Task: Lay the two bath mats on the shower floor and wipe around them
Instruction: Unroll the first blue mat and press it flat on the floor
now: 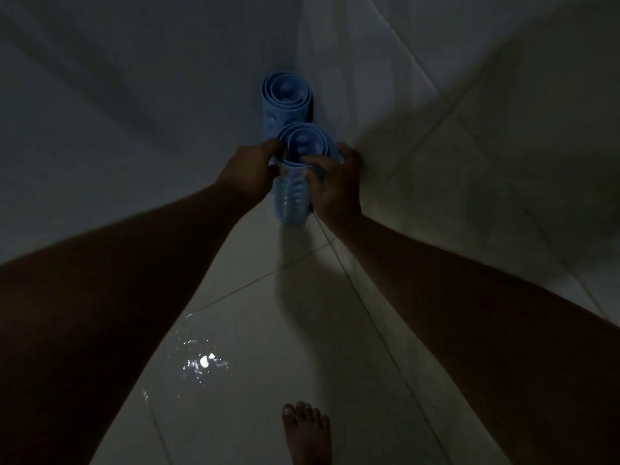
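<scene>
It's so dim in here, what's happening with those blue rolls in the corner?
A person grips the nearer rolled mat with the left hand and the right hand, one on each side. The second rolled mat stands upright behind it in the corner, untouched. Neither is laid out yet, and a wet patch glints on the tiled floor.

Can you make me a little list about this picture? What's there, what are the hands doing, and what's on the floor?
place: dim shower corner, tiled floor
near mat: blue bath mat, rolled up, upright
far mat: blue, rolled up, upright in the corner behind the near mat
left hand: grips the near mat near its top
right hand: grips the same roll from the other side
wet patch: shiny, on the floor nearer the person
bare foot: at the bottom edge
mats laid flat: none yet
</scene>
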